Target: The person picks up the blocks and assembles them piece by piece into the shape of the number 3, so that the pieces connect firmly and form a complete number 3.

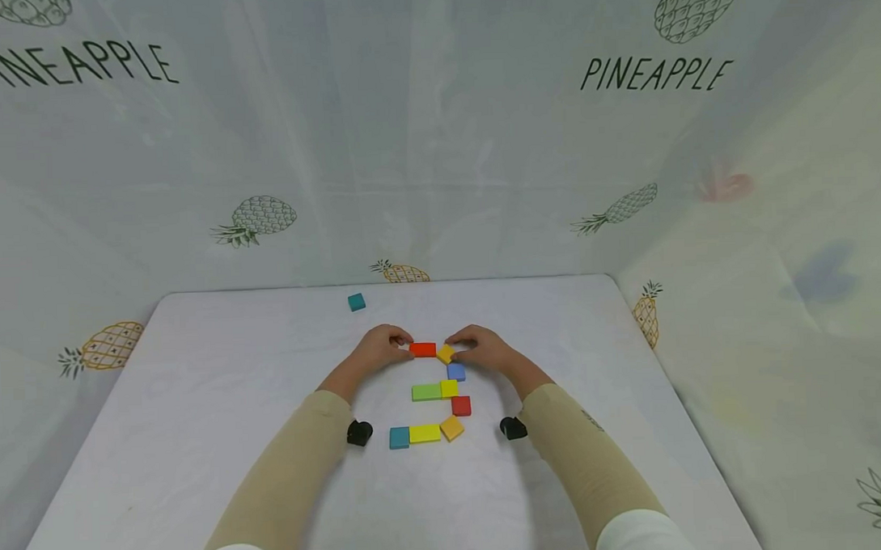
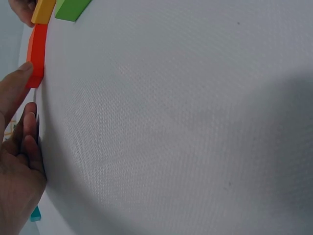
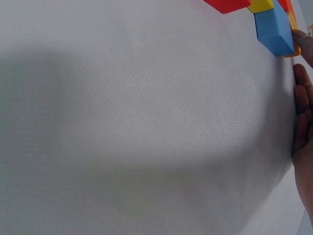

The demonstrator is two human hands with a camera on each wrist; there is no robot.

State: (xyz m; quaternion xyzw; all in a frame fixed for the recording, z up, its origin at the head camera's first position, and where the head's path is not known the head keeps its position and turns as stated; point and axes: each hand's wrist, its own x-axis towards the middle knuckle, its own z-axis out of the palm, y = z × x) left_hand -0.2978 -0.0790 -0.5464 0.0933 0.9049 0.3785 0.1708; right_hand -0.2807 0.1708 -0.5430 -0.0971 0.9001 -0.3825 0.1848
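Observation:
My left hand (image 1: 373, 352) grips the left end of a red-orange rectangular block (image 1: 423, 350), its thumb on the near side in the left wrist view. On the other side, my right hand (image 1: 487, 350) pinches a turned orange block (image 1: 446, 354) at the red-orange block's right end. Just below sits a blue block (image 1: 455, 372), beside the right thumb in the right wrist view. The row curves down through a yellow square block (image 1: 449, 389) with a green block (image 1: 426, 393) to its left, then a red block (image 1: 461, 405).
At the bottom of the figure lie a tilted orange block (image 1: 451, 428), a yellow rectangular block (image 1: 424, 433) and a teal block (image 1: 398, 438). Another teal block (image 1: 356, 302) lies apart near the far edge of the white table (image 1: 196, 381). A pineapple-printed cloth (image 1: 435, 129) hangs behind.

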